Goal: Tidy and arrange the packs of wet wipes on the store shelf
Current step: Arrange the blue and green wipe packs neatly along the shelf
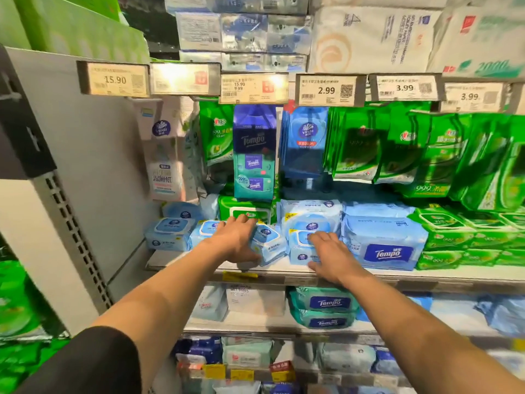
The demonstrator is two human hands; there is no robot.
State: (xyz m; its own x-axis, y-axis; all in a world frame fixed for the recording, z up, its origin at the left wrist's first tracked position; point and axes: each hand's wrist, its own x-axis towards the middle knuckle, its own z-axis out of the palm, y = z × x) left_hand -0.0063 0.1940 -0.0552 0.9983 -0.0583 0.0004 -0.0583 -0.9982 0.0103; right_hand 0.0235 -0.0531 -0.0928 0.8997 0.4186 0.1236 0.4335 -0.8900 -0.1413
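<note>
My left hand grips a small light-blue pack of wet wipes, which sits tilted at the front of the white shelf. My right hand lies flat on another light-blue pack just to the right, fingers spread over its lid. A larger light-blue pack stands behind that one. To the left lie two more small blue packs. A wide blue Tempo pack sits to the right of my right hand.
Green wipe packs are stacked at the shelf's right, and a green pack lies behind my left hand. Hanging green and blue pouches fill the space above. Price tags line the upper rail. Lower shelves hold Tempo packs.
</note>
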